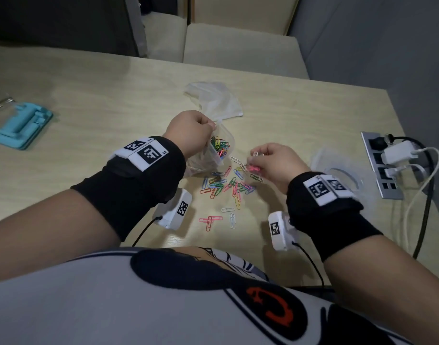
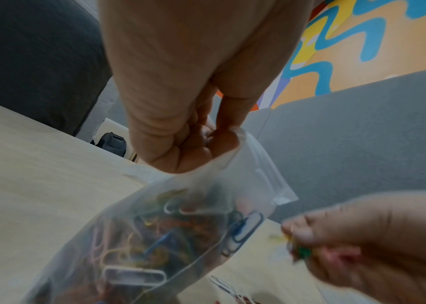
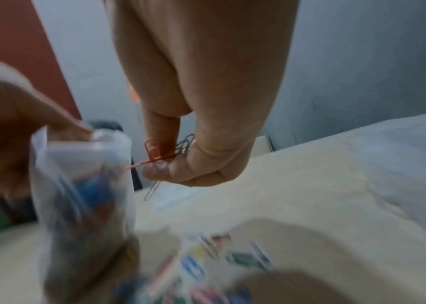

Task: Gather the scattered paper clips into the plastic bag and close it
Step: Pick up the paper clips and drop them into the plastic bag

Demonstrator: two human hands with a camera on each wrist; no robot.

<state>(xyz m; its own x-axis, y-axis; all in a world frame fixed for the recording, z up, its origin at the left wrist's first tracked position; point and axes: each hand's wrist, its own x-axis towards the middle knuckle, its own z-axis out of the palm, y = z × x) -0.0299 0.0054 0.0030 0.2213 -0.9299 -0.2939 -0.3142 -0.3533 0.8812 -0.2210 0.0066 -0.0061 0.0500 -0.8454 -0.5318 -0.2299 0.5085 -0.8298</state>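
Observation:
My left hand [image 1: 191, 133] [image 2: 193, 142] pinches the top edge of a clear plastic zip bag [image 1: 213, 155] [image 2: 154, 236] [image 3: 81, 185] and holds it upright just above the table. Several coloured paper clips lie inside the bag. My right hand [image 1: 270, 163] [image 3: 180, 164] [image 2: 362, 242] hovers just right of the bag and pinches a small bunch of paper clips [image 1: 253, 165] [image 3: 164, 154], red, pink and silver. Below both hands a pile of loose coloured paper clips [image 1: 226, 185] is spread on the wooden table [image 1: 101, 95], with stray ones [image 1: 213, 220] nearer me.
A second crumpled clear bag [image 1: 213, 98] lies behind the left hand. Clear plastic [image 1: 338, 168] lies beside the right wrist. At the right edge sits a power strip [image 1: 385, 165] with chargers and cables. A light blue holder [image 1: 22, 125] lies at the far left.

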